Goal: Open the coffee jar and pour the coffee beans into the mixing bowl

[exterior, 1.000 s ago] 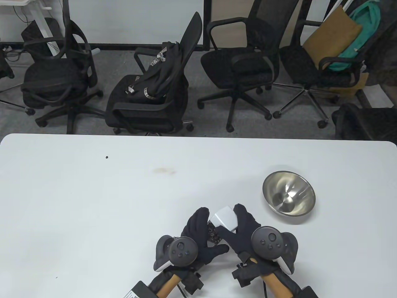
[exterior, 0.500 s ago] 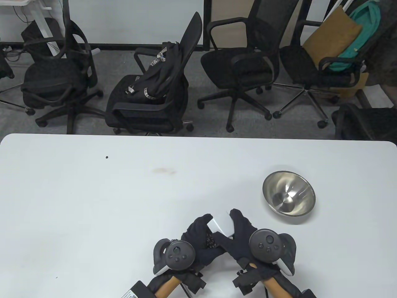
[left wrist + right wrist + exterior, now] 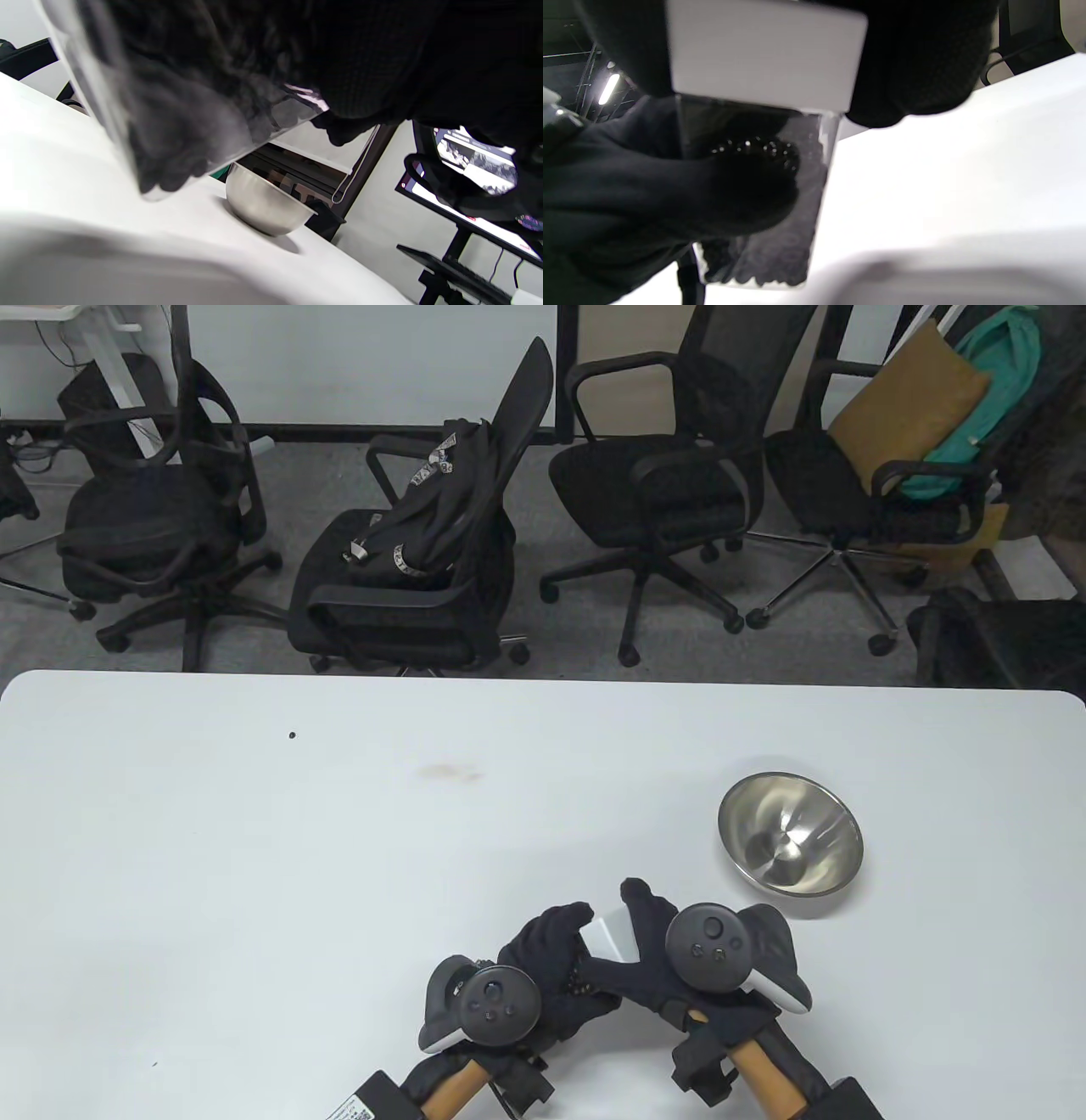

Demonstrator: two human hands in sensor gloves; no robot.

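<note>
Right hand (image 3: 657, 959) grips the white lid (image 3: 612, 937), left hand (image 3: 551, 963) wraps the coffee jar (image 3: 763, 203) body. Over the last second both dropped closer to the table's near edge, wrist rolling, so I'd guess the lid's loosening. Mixing bowl (image 3: 791, 845) sits just right of the jar, with bare tabletop (image 3: 254, 831) between them.

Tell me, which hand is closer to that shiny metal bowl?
The right. The right hand, gripping the jar's white lid, sits just beside the bowl, below and to its left. The left hand, holding the jar body, is farther left.
</note>
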